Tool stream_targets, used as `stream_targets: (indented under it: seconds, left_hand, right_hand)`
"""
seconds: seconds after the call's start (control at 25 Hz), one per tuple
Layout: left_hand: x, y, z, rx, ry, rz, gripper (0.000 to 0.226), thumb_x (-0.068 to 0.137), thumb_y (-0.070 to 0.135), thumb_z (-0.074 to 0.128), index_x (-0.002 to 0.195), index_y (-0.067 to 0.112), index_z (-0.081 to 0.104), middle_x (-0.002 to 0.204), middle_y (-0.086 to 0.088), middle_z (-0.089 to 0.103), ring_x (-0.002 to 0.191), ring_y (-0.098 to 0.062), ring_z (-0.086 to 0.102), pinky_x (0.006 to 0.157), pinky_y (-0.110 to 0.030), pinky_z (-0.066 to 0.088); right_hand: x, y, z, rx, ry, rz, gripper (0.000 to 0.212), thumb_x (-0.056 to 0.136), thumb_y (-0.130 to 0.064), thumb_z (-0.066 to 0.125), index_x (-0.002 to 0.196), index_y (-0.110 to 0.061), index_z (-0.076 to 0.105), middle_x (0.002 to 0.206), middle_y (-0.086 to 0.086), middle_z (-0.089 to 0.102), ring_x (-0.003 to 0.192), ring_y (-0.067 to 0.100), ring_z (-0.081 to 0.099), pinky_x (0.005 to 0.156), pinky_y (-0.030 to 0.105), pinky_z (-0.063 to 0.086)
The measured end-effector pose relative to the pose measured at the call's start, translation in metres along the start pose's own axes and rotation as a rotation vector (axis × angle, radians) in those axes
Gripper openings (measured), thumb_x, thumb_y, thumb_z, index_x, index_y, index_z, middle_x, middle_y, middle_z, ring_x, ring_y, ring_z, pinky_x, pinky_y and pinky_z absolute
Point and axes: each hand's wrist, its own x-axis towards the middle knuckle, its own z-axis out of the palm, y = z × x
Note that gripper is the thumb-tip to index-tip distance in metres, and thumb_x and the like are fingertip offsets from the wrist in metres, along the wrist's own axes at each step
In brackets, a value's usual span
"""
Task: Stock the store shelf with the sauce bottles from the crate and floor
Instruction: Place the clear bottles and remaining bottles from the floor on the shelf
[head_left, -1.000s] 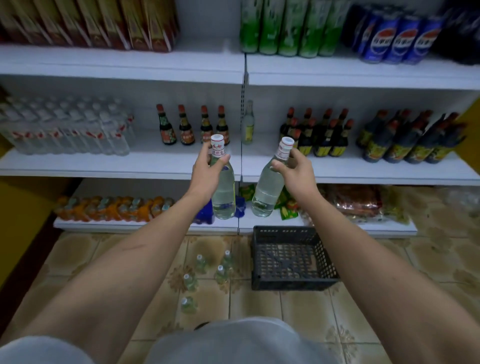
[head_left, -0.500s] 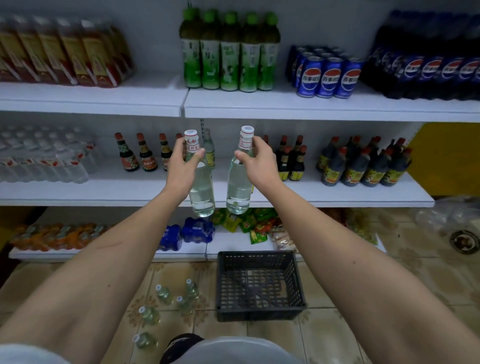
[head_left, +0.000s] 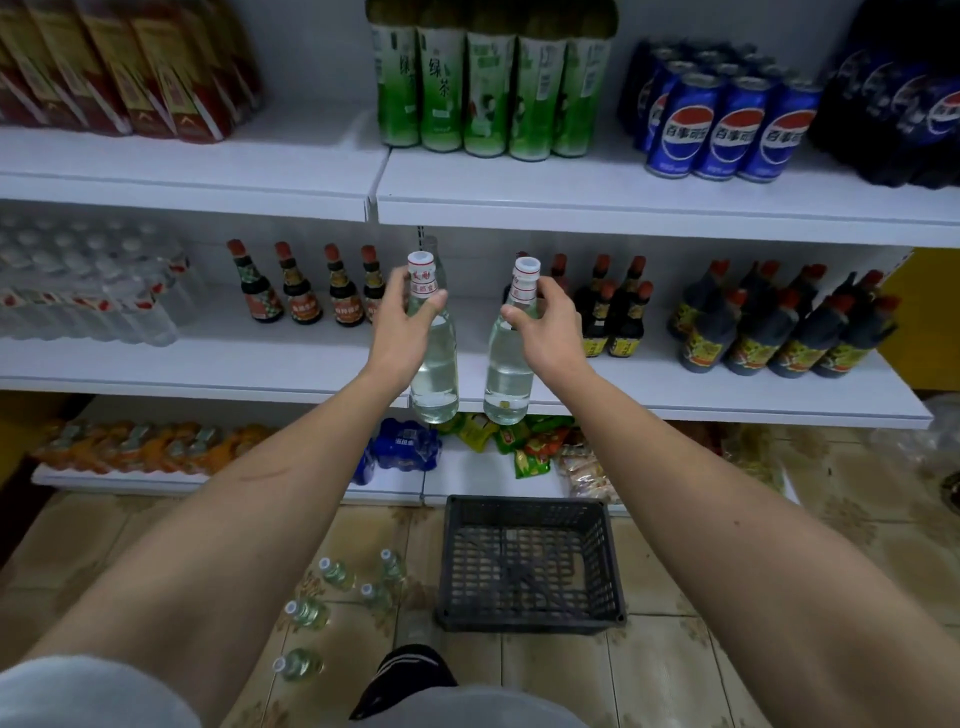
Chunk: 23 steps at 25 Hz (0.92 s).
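My left hand (head_left: 402, 332) grips a clear bottle with a white and red cap (head_left: 434, 379) by its neck. My right hand (head_left: 545, 327) holds a second clear bottle (head_left: 506, 382) the same way. Both bottles hang upright in front of the middle shelf (head_left: 234, 364), their bases at its front edge. One more clear bottle (head_left: 434, 254) stands at the back of that shelf behind them. Several clear bottles (head_left: 337, 577) lie or stand on the tiled floor left of the black crate (head_left: 530, 621). The crate looks empty.
Dark sauce bottles (head_left: 298, 288) stand left of my hands and more (head_left: 779, 332) to the right. Packed water bottles (head_left: 88, 291) fill the shelf's left end. Green tea bottles (head_left: 488, 83) and cola cans (head_left: 727, 124) sit on the upper shelf. Snack packs (head_left: 519, 441) lie on the bottom shelf.
Both hands have carried their bottles up and forward toward the middle shelf. The view has risen, showing more of the upper shelf.
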Motion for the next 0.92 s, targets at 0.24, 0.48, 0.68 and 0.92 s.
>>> stream_targets:
  seconds: [0.24,0.48,0.68,0.92]
  left_hand:
    - [0.07,-0.07,-0.003,-0.009,-0.063,-0.106,0.028,0.091,0.024,0.063,0.116,0.02,0.051,0.11,0.004,0.063,0.107,-0.013,0.058,0.097,-0.036,0.047]
    - [0.141,-0.14,0.006,0.043,-0.105,-0.165,0.03,0.091,0.026,0.064,0.116,0.016,0.052,0.106,0.005,0.063,0.1,-0.006,0.059,0.09,-0.026,0.046]
    - [0.184,-0.177,0.018,0.096,-0.128,-0.225,0.042,0.087,0.025,0.07,0.123,0.014,0.052,0.113,0.0,0.064,0.102,-0.016,0.061,0.09,-0.031,0.05]
    - [0.209,-0.238,0.037,0.036,0.003,-0.208,0.04,0.088,0.012,0.068,0.123,0.01,0.048,0.119,-0.003,0.062,0.108,-0.015,0.059,0.079,-0.003,0.044]
  right_hand:
    - [0.065,0.024,0.061,-0.02,0.002,0.091,0.023,0.089,-0.015,0.065,0.111,-0.014,0.056,0.099,-0.003,0.063,0.096,0.019,0.059,0.085,0.034,0.046]
    - [0.13,0.069,0.119,-0.092,-0.002,0.162,0.027,0.09,-0.022,0.064,0.113,-0.016,0.053,0.101,-0.002,0.065,0.096,0.023,0.061,0.089,0.045,0.049]
    - [0.166,0.101,0.142,-0.12,-0.037,0.256,0.027,0.091,-0.024,0.063,0.113,-0.012,0.052,0.092,-0.001,0.056,0.092,0.025,0.053,0.08,0.036,0.045]
    - [0.208,0.162,0.183,-0.089,-0.109,0.145,0.041,0.09,-0.02,0.064,0.127,-0.014,0.048,0.109,0.009,0.064,0.098,0.03,0.061,0.086,0.042,0.051]
